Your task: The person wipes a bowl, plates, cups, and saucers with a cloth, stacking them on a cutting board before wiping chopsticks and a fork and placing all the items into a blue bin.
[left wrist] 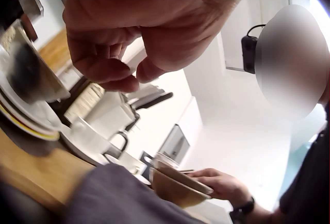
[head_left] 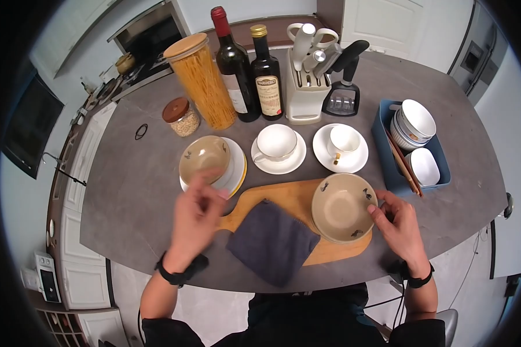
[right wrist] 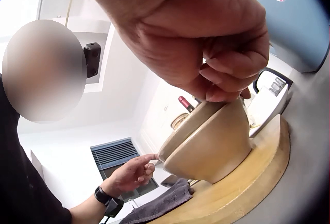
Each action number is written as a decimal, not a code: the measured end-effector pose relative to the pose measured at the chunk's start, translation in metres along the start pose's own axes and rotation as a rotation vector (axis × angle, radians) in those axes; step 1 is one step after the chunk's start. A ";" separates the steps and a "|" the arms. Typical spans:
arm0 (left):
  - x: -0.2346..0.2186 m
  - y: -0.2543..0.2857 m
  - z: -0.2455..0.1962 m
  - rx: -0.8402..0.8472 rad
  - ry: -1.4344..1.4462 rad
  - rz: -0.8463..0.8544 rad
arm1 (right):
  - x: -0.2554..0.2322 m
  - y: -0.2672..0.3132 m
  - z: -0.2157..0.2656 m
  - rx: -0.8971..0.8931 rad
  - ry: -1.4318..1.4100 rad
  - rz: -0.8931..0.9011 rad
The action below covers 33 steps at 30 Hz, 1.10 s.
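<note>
Two nested beige bowls [right wrist: 211, 149] sit on the wooden cutting board [head_left: 345, 252]; from above only the upper bowl [head_left: 344, 208] shows clearly. My right hand [head_left: 398, 225] pinches their right rim, thumb over the edge and fingers outside. Blurred by motion, my left hand [head_left: 197, 217] hovers left of the board with loosely bent fingers and nothing in them. Just beyond it, another beige bowl [head_left: 205, 156] rests on stacked plates [head_left: 237, 169], partly hidden by the fingers. A folded dark grey cloth [head_left: 274, 242] lies across the board between both hands.
Two white cups [head_left: 276, 142] on saucers stand behind the board. Further back are a pasta jar [head_left: 202, 81], a small oat jar [head_left: 181, 117], two dark bottles [head_left: 266, 75] and a knife block [head_left: 305, 95]. A blue bin [head_left: 392, 173] with white bowls stands at right.
</note>
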<state>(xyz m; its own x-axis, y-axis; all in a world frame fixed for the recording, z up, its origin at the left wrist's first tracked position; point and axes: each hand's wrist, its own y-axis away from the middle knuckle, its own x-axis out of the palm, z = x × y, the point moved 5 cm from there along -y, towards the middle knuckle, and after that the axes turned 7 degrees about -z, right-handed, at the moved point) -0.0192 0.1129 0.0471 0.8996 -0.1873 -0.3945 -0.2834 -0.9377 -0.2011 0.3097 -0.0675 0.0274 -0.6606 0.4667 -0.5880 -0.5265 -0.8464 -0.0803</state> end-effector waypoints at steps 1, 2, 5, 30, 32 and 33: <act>0.015 0.009 -0.006 -0.016 0.026 0.106 | 0.002 -0.002 0.000 0.002 -0.003 0.019; 0.029 0.016 -0.015 -0.065 0.044 0.225 | 0.003 -0.003 0.001 -0.003 -0.001 0.017; 0.060 0.027 -0.021 0.087 0.054 0.351 | 0.003 -0.006 0.004 -0.035 -0.001 0.007; -0.061 -0.050 0.019 -0.173 0.131 -0.009 | 0.014 0.033 0.043 -0.090 -0.521 0.018; -0.070 -0.064 0.041 -0.205 0.122 -0.054 | 0.010 0.031 0.038 -0.093 -0.508 -0.030; -0.071 -0.066 0.043 -0.205 0.119 -0.049 | 0.010 0.032 0.037 -0.090 -0.511 -0.033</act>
<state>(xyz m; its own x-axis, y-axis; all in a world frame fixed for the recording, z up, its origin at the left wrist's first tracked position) -0.0790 0.2003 0.0500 0.9470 -0.1617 -0.2775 -0.1758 -0.9841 -0.0265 0.2668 -0.0803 0.0485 -0.8332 0.5402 -0.1181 -0.5182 -0.8374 -0.1739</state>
